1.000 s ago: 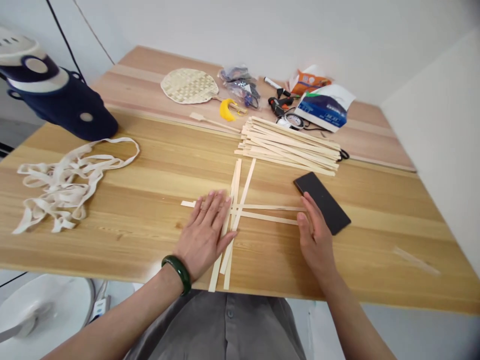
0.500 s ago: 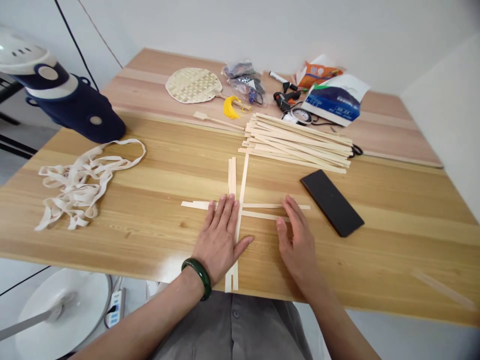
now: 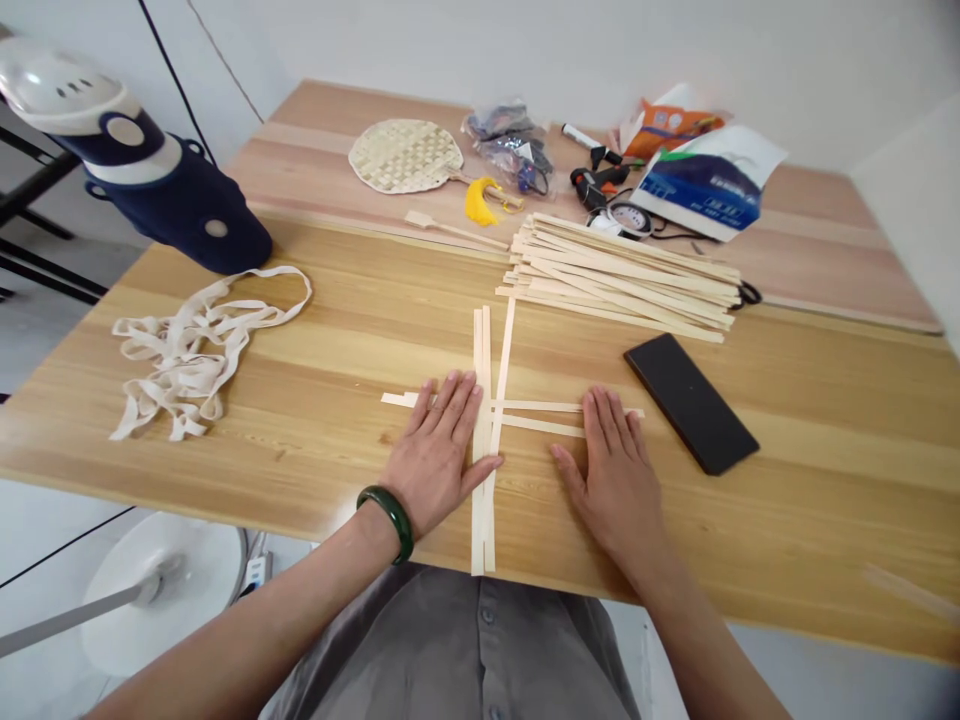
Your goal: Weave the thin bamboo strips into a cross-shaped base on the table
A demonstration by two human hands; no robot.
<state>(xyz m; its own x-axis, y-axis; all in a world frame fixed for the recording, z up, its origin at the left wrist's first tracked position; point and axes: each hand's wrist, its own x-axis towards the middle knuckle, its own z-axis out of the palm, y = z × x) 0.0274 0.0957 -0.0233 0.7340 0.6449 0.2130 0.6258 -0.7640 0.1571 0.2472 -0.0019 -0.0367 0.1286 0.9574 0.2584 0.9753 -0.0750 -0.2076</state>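
Pale, flat bamboo-like strips lie crossed on the table in front of me. Upright strips run away from the table's front edge, and a slanted strip crosses beside them. Two horizontal strips pass across these toward the right. My left hand, with a dark green bangle at the wrist, lies flat with fingers stretched over the left ends of the horizontal strips, its thumb on the upright ones. My right hand rests flat, fingers stretched over the right ends of the horizontal strips.
A pile of strips lies behind, a black phone-like slab to the right. White ribbon and a navy bottle are at left. Farther back are a woven fan, glue gun and tissue pack.
My right hand has flattened onto the right ends of the horizontal strips. My left hand has shifted slightly left, uncovering more of the upright strips. The whole view has also shifted.
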